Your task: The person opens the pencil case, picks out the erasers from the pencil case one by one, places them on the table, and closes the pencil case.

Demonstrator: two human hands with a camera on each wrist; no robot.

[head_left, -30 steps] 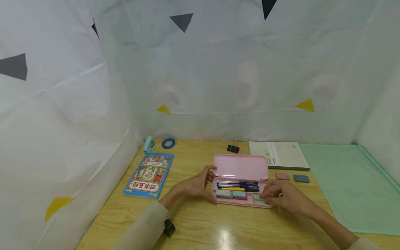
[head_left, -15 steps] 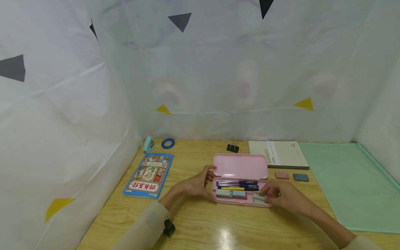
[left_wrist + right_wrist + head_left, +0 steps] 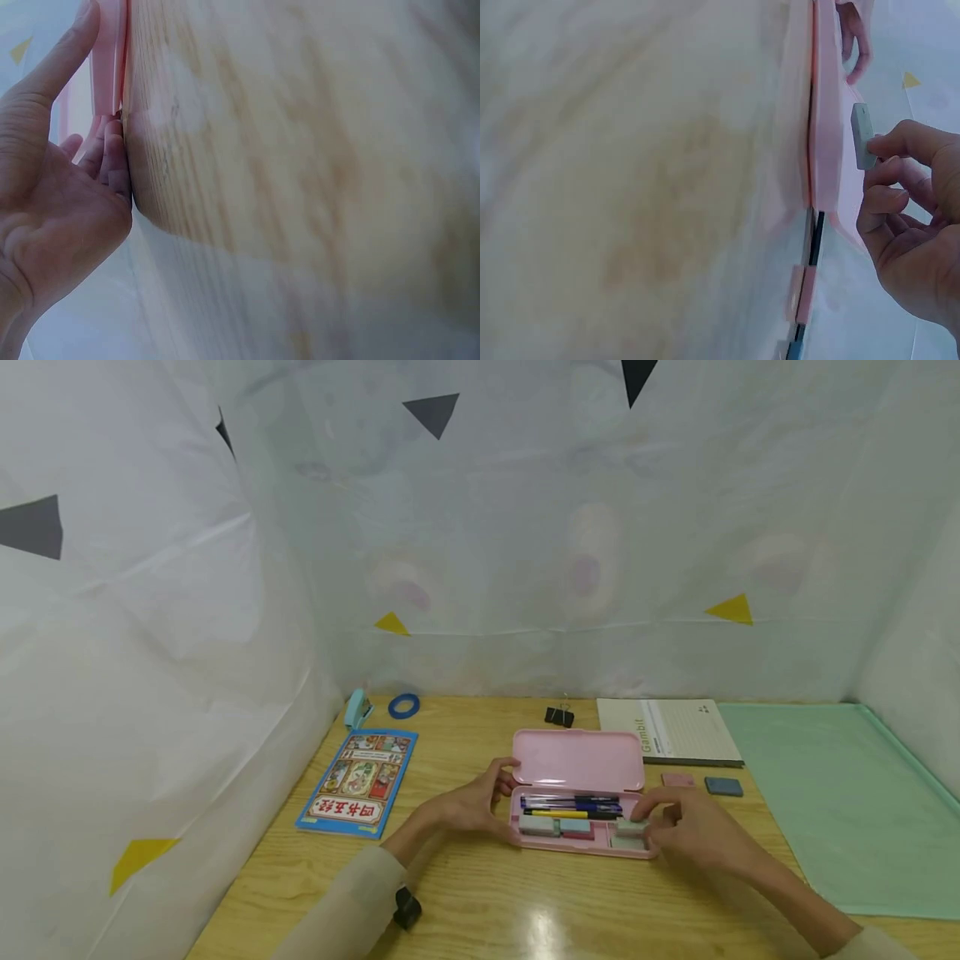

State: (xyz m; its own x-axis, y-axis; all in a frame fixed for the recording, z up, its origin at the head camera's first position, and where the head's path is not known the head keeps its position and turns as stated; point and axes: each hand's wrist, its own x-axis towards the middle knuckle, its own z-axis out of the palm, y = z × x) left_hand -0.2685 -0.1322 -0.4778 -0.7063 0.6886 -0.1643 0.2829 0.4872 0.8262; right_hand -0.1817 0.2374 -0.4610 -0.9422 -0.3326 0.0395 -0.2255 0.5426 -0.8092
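Delta vs a second ago: right hand (image 3: 686, 833) has come up slightly at the right end of the open pink plastic pencil case (image 3: 577, 793) and now pinches a small grey rectangular eraser (image 3: 862, 136) between thumb and curled fingers; earlier that hand lay lower over the case's right compartment. In the right wrist view the eraser sits clear of the case rim, near it but not touching, so my read is it's lifted out of, or hovering just above, that compartment; can't tell which way it's going. Left hand (image 3: 472, 802) hasn't shifted: fingers relaxed and pressed against the case's left end, thumb up along the lid edge (image 3: 112, 67), steadying it. Hands are apart, one at each end of the case. Case itself sits in the same spot on the light wooden desk (image 3: 487, 893), lid up, blue and black pens (image 3: 572, 803) in the rear tray, two more erasers (image 3: 555, 827) in the front left slot. Loose pink eraser (image 3: 678, 779) and blue eraser (image 3: 723, 787) lie on the desk just right of the lid, untouched.
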